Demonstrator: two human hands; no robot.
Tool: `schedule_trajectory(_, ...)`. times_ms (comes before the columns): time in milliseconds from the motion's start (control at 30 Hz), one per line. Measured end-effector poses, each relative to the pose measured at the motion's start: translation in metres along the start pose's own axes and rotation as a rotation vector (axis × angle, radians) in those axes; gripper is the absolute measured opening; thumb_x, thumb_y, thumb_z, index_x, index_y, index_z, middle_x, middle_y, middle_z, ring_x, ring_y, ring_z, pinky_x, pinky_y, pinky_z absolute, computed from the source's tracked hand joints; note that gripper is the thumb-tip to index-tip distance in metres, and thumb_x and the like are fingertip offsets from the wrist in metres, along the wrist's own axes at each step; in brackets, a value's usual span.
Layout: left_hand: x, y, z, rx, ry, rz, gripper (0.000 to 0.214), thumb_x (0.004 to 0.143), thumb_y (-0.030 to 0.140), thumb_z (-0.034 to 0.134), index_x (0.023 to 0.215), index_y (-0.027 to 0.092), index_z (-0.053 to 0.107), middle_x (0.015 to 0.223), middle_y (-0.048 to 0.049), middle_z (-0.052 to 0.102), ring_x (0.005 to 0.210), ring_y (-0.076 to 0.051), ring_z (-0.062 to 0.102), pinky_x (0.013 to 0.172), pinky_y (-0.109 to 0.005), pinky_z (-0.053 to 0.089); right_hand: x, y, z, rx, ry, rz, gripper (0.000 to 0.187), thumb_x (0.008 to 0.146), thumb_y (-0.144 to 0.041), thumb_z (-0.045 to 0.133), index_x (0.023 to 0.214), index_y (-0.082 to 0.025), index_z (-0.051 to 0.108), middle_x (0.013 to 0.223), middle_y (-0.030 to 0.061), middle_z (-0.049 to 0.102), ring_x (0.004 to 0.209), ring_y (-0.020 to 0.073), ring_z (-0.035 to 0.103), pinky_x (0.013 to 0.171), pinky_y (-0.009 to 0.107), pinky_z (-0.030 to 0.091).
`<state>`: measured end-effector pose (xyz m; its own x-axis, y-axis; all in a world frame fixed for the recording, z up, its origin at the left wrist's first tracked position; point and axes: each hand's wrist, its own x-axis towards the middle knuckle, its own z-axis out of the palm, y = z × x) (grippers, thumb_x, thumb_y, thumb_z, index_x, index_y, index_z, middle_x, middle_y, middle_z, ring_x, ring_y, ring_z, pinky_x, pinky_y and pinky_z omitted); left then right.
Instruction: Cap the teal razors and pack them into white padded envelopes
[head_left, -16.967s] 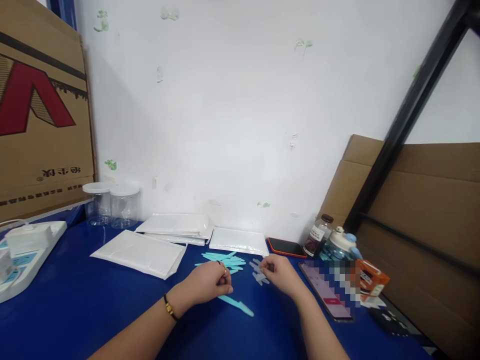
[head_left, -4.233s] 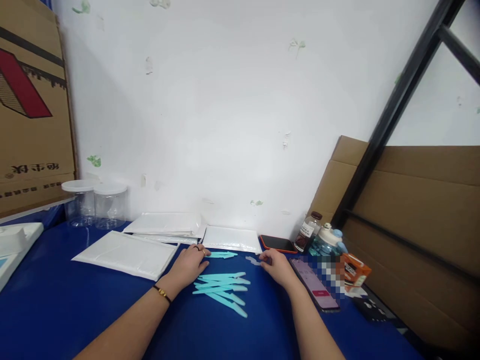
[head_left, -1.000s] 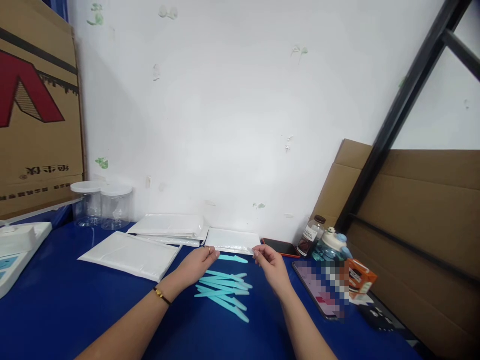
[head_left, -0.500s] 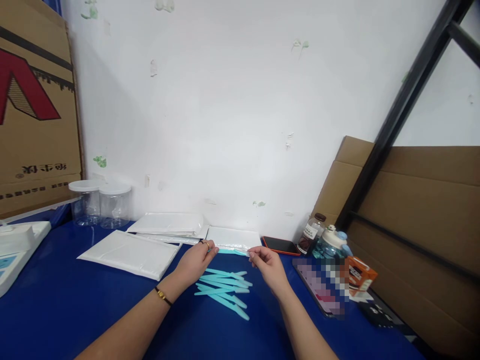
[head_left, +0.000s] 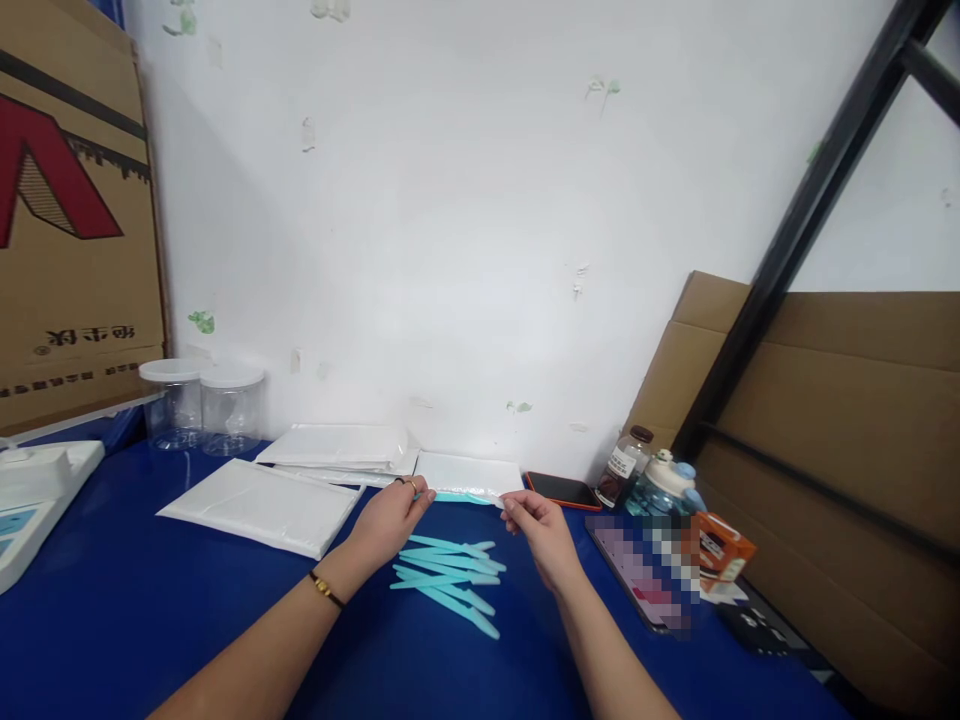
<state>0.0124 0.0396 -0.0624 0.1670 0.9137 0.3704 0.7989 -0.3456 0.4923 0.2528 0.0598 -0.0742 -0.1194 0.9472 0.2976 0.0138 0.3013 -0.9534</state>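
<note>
A teal eyebrow razor (head_left: 461,497) is stretched sideways between my two hands. My left hand (head_left: 394,515) pinches its left end with thumb and fingers. At the other end, the pale tip is between the thumb and fingertips of my right hand (head_left: 536,525). Just behind the razor lies a white padded envelope (head_left: 469,472). Below my hands, several more teal eyebrow razors (head_left: 446,580) form a loose, crossing pile on the blue table (head_left: 420,665).
More white envelopes (head_left: 262,505) lie on the left, near two clear lidded jars (head_left: 232,415) and a white power strip (head_left: 45,500). To the right are a red-edged phone (head_left: 562,490), a brown-capped bottle (head_left: 622,470), a water bottle (head_left: 660,485) and an orange box (head_left: 721,550).
The held razor has risen very slightly, and my right hand has shifted a touch to the right. The pile and the envelopes stay as they were.
</note>
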Motion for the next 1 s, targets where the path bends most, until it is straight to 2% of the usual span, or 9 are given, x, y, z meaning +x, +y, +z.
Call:
schedule_trajectory(200,-0.002,0.005,0.004,0.013,-0.013,0.025,0.031,0.09,0.039,0.028,0.075,0.021,0.047,0.078,-0.002,0.056,0.076,-0.017,0.052,0.066,-0.026,0.035,-0.003,0.004,0.009,-0.016,-0.09,0.021,0.035,0.071,-0.046,0.065,0.083,-0.014,0.066,0.067,0.0052,0.064,0.056,0.0128,0.054,0.056,0.025,0.043)
schedule_trajectory(333,-0.004,0.009,0.01,0.032,-0.074,0.027,0.032,0.09,0.039,0.029,0.08,0.02,0.052,0.081,-0.0035,0.057,0.079,-0.017,0.053,0.069,-0.027,0.036,-0.002,0.009,0.007,-0.061,-0.177,0.056,0.034,0.071,-0.045,0.065,0.083,-0.014,0.067,0.067,0.0053,0.066,0.056,0.0133,0.056,0.056,0.026,0.045)
schedule_trajectory(433,-0.009,0.008,0.015,0.075,-0.12,0.055,0.034,0.086,0.048,0.037,0.095,0.022,0.057,0.097,-0.0066,0.058,0.097,-0.022,0.051,0.081,-0.031,0.036,0.001,0.016,0.001,-0.229,-0.214,0.061,0.026,0.071,-0.038,0.064,0.079,-0.015,0.067,0.065,0.0037,0.066,0.056,0.0137,0.056,0.056,0.025,0.044)
schedule_trajectory(467,-0.011,0.007,0.016,0.088,-0.143,0.075,0.04,0.081,0.053,0.044,0.104,0.023,0.055,0.106,-0.0076,0.056,0.105,-0.024,0.047,0.086,-0.034,0.034,0.001,0.019,-0.001,-0.316,-0.216,0.042,0.022,0.071,-0.035,0.063,0.077,-0.015,0.068,0.064,0.003,0.066,0.056,0.0138,0.055,0.055,0.025,0.043)
schedule_trajectory(533,-0.015,0.006,0.019,0.107,-0.22,0.123,0.068,0.066,0.064,0.056,0.121,0.025,0.047,0.121,-0.0096,0.049,0.117,-0.029,0.039,0.095,-0.04,0.029,0.001,0.023,-0.004,-0.493,-0.236,-0.011,0.015,0.07,-0.029,0.061,0.071,-0.017,0.069,0.064,0.0019,0.066,0.056,0.0137,0.054,0.055,0.024,0.041)
schedule_trajectory(600,-0.019,0.007,0.022,0.132,-0.3,0.163,0.086,0.056,0.067,0.063,0.127,0.025,0.042,0.126,-0.0113,0.046,0.118,-0.032,0.037,0.097,-0.043,0.028,0.0,0.024,-0.005,-0.607,-0.28,-0.046,0.011,0.069,-0.025,0.06,0.069,-0.019,0.07,0.065,0.0016,0.066,0.057,0.0137,0.054,0.056,0.024,0.04)
schedule_trajectory(667,-0.021,0.011,0.023,0.18,-0.338,0.187,0.074,0.059,0.061,0.064,0.121,0.023,0.048,0.119,-0.0114,0.05,0.112,-0.031,0.043,0.093,-0.042,0.032,0.0,0.023,-0.007,-0.64,-0.295,-0.062,0.011,0.069,-0.024,0.06,0.071,-0.02,0.071,0.069,0.002,0.067,0.059,0.0146,0.055,0.057,0.025,0.04)
schedule_trajectory(800,-0.022,0.027,0.028,0.321,-0.354,0.216,0.04,0.066,0.041,0.061,0.099,0.019,0.057,0.1,-0.0113,0.058,0.096,-0.028,0.052,0.081,-0.038,0.042,0.003,0.021,-0.012,-0.594,-0.179,-0.088,0.016,0.07,-0.028,0.06,0.079,-0.02,0.071,0.073,0.0031,0.067,0.064,0.0167,0.057,0.06,0.026,0.041)
schedule_trajectory(1000,-0.022,0.053,0.041,0.424,-0.427,0.097,0.027,0.067,0.016,0.05,0.093,0.013,0.059,0.09,-0.0159,0.064,0.081,-0.028,0.062,0.072,-0.039,0.049,0.009,0.025,-0.02,-0.489,-0.06,-0.059,0.025,0.071,-0.037,0.061,0.081,-0.017,0.069,0.07,0.0033,0.064,0.064,0.0172,0.055,0.06,0.027,0.041)
